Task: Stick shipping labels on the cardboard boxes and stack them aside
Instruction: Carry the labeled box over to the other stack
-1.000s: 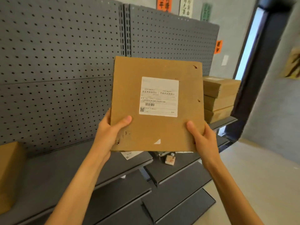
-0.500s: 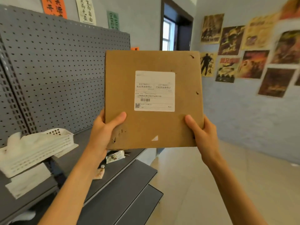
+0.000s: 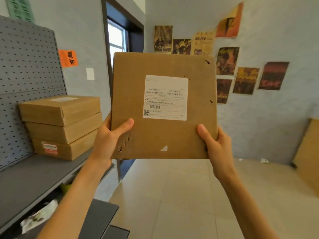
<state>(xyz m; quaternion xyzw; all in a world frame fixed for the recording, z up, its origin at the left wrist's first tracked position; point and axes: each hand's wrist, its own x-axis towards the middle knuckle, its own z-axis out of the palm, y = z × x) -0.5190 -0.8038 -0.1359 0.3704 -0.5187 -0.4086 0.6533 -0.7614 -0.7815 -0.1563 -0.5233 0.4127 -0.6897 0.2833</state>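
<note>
I hold a flat brown cardboard box (image 3: 164, 135) upright in front of me, its broad face toward the camera. A white shipping label (image 3: 165, 97) is stuck on the middle of that face. My left hand (image 3: 110, 140) grips the lower left edge, thumb on the front. My right hand (image 3: 215, 145) grips the lower right edge the same way. To the left, a stack of three cardboard boxes (image 3: 60, 126) sits on the grey shelf (image 3: 31, 178); the top one bears a label.
A grey pegboard panel (image 3: 25, 75) backs the shelf. Lower shelves (image 3: 100, 219) jut out at bottom left with white clutter on them. A dark door frame (image 3: 124, 40) stands behind the box. Posters hang on the right wall, and a cardboard sheet (image 3: 309, 152) leans at far right.
The view has swung further: the white basket is gone from sight and the stack of three boxes on the shelf now shows at left. Both hands keep their grip on the labelled box.
</note>
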